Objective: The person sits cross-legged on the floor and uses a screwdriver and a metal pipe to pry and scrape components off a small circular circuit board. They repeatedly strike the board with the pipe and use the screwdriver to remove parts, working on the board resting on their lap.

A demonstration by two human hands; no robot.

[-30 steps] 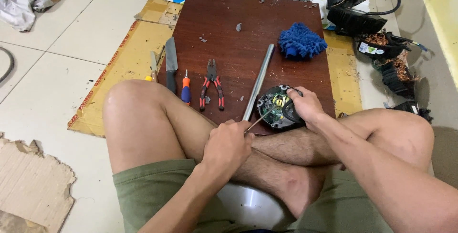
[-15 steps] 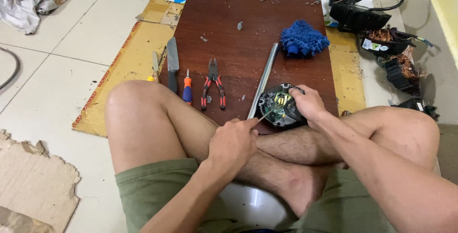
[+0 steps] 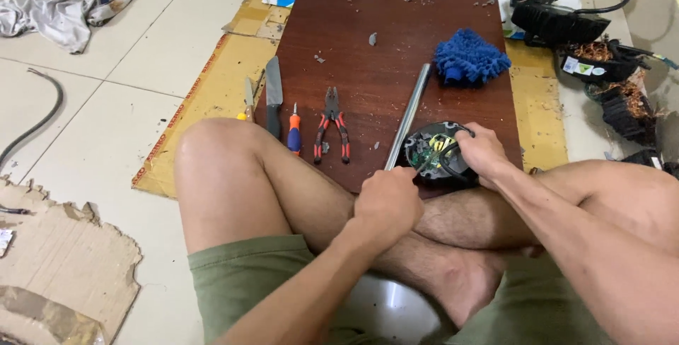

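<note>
Your left hand (image 3: 387, 202) is closed in a fist around a thin dark tool (image 3: 423, 167), likely a screwdriver or probe, whose tip points into a round black motor part (image 3: 433, 155). Your right hand (image 3: 482, 153) clamps that part from its right side, fingers curled over the rim, pinning it on the near edge of a dark brown board (image 3: 375, 76) just ahead of your crossed legs.

Compared with 1 second ago, your left fist has crept up and closer to the part, so the tool now reaches deeper among the green and yellow pieces inside. Your right hand has barely shifted. This reads as prying or probing work well under way inside the housing.

Touching the part's left side lies a grey metal rod (image 3: 410, 112). Further left on the board sit red-handled pliers (image 3: 331, 129), an orange-and-blue screwdriver (image 3: 294, 131) and a knife (image 3: 274, 97). A blue fluffy cloth (image 3: 470, 59) rests at the board's far right. Dismantled black motor parts (image 3: 601, 69) lie off the board to your right.
</note>
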